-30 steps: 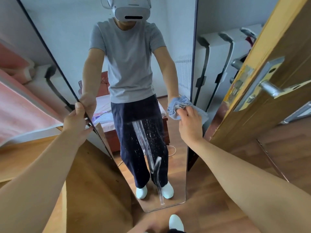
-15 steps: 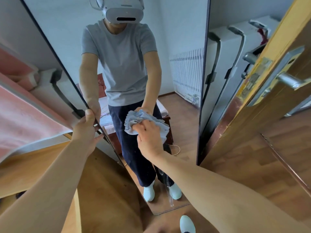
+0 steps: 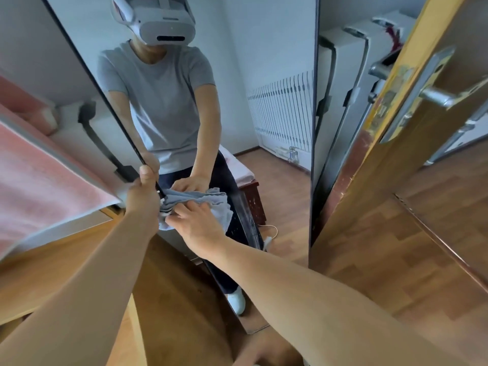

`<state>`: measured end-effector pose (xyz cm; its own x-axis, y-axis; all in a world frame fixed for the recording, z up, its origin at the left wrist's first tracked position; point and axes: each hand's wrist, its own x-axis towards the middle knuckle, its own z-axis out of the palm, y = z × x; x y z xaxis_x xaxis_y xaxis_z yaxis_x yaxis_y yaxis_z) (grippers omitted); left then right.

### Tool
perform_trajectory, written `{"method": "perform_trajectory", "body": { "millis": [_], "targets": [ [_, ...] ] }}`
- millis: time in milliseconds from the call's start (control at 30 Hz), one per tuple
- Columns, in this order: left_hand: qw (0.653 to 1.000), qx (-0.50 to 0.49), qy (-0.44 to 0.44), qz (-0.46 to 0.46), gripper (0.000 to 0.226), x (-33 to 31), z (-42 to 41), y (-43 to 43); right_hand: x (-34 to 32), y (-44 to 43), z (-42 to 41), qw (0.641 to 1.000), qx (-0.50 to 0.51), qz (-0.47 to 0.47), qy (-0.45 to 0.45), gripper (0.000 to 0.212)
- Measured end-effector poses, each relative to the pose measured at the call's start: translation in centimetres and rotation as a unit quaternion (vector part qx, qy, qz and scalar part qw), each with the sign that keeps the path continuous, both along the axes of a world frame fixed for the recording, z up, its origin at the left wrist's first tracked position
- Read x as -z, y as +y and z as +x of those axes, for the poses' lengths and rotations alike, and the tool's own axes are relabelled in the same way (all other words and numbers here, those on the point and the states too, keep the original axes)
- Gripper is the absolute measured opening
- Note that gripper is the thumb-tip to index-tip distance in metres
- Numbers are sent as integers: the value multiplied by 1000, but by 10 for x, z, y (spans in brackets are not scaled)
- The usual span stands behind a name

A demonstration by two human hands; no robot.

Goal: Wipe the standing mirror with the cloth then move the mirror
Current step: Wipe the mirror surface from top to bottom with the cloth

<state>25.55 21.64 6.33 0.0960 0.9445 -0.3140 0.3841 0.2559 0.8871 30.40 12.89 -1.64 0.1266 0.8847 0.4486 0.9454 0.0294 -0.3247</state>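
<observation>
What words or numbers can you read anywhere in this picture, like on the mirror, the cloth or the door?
None: no words, numbers or signs can be read anywhere.
The mirror bears only reflections.
The cloth, pressed to the glass by the right hand, is plain.
The left hand grips the mirror's edge; no label shows there.
The door and its handle carry no lettering.

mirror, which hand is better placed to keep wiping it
Right. The right hand presses the cloth on the mirror, while the left hand grips its left edge, steadying it.
</observation>
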Motion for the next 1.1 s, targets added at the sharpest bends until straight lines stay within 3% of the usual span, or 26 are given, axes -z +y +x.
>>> {"method": "perform_trajectory", "body": {
  "millis": [233,467,733,833,933,1100],
  "targets": [
    [999,-32,-27,-10,52,1,5,-3,0,-25,44,986,-46,-94,-126,25],
    [994,-77,-64,-46,59,9,16,-9,-10,-67,129,983,2,-114,-147,34],
    [990,-133,-36,-45,64,14,29,-12,0,-119,216,990,81,-85,-71,35],
    [985,-165,-16,-42,56,17,33,-15,8,-130,234,991,95,-79,-44,32],
    [981,-183,-13,-55,65,19,37,-14,17,-132,238,992,110,-62,-21,29],
    [987,-137,-39,-76,51,24,32,-19,37,-134,234,989,142,-20,43,23]
  ]
}}
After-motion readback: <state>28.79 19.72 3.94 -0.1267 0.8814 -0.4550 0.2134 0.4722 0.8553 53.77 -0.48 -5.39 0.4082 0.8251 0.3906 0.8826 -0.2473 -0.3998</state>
